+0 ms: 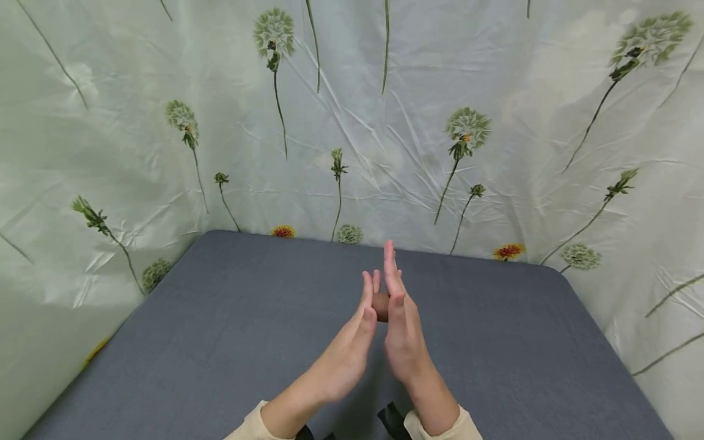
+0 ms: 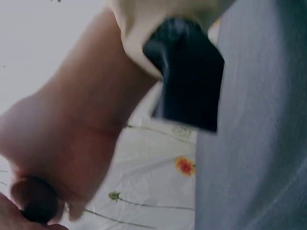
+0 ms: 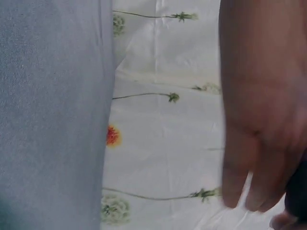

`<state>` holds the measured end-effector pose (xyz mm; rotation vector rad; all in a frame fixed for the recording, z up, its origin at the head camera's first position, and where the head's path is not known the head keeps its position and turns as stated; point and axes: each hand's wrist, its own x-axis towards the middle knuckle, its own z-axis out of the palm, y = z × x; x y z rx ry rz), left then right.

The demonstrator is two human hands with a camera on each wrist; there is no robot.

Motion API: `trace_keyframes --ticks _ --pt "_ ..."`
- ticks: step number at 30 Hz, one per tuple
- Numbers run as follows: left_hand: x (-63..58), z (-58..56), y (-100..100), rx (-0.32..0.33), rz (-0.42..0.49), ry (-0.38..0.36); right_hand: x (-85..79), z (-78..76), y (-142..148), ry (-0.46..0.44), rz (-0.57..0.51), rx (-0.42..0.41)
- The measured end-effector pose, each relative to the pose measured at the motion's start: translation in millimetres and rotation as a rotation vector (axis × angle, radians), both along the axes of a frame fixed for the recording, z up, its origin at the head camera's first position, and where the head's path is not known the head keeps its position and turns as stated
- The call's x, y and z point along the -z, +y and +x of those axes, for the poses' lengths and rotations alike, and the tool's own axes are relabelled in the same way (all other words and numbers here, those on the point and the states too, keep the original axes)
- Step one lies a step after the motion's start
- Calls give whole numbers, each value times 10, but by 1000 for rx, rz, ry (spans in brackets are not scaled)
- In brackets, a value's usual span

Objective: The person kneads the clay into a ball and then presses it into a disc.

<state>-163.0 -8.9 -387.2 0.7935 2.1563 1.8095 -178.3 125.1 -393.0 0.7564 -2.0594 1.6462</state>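
Between my two palms sits a small brown ball [image 1: 380,307], rounded and smooth-looking, with both hands raised above the grey surface. My left hand [image 1: 348,345] presses it from the left with its fingers extended. From the right, my right hand [image 1: 404,333] lies against it, fingers straight and pointing away from me, reaching farther forward than the left ones. In the left wrist view the ball [image 2: 36,199] appears dark, low at the left beside a palm. Only a dark edge of it shows at the right border of the right wrist view.
A grey padded table top [image 1: 247,305] with rounded far corners spreads beneath the hands. Behind and beside it hangs a pale, wrinkled curtain [image 1: 385,140] printed with dandelions and flowers. Black straps [image 1: 393,420] show near the cream sleeves [image 1: 448,428].
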Motion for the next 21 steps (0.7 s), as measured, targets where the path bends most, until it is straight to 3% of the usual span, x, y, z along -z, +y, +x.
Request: trace_keyframes --ticks 5,8,12,17,21 --pt "-57 13 -72 -11 107 33 88 -47 -34 -120 -53 -133" --pt "-110 -27 -134 -47 155 45 136 -20 -108 -90 -25 -189" --pt "-168 -95 -219 -106 207 3 159 55 -220 -51 -11 -240" --pt "-203 -195 -329 -184 269 -39 163 162 -341 -3 15 -244" --pt "-197 -261 -406 -246 256 -16 165 245 -430 91 91 -213"
